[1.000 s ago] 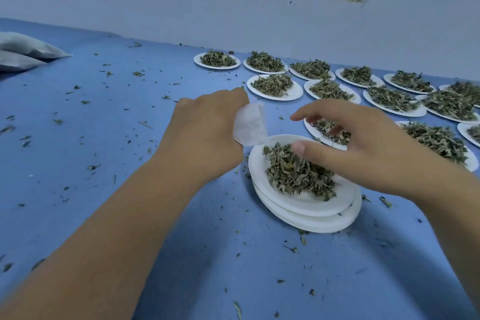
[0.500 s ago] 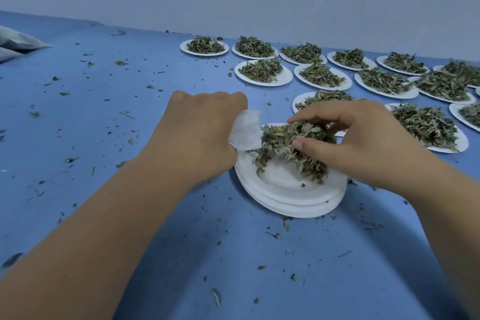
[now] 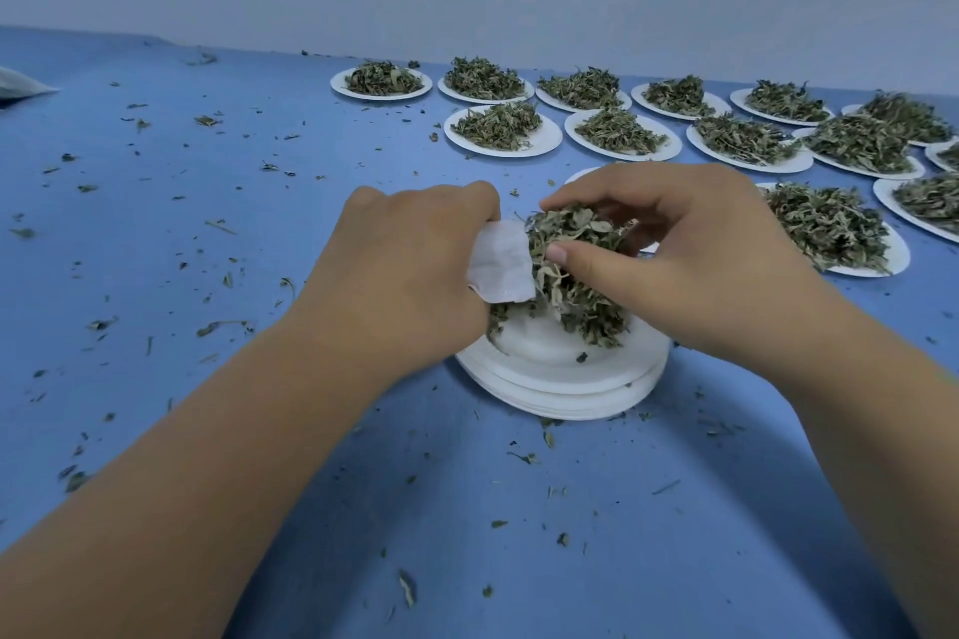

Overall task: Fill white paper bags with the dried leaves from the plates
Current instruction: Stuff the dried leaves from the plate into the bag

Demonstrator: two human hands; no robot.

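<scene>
Now, left hand [image 3: 410,270]: bag [image 3: 501,267] (perhaps open); right hand [image 3: 690,254]: leaves [image 3: 571,270].

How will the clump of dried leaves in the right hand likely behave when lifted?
The dried leaves look loose and light: strands dangle below the right hand, so bits will probably miss the white paper bag. Crumbs across the table suggest they crumble easily.

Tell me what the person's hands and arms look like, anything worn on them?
Both are bare: the left hand and right hand have no gloves, rings or watch, and both forearms show no sleeves. The right thumbnail is short and plain.
</scene>
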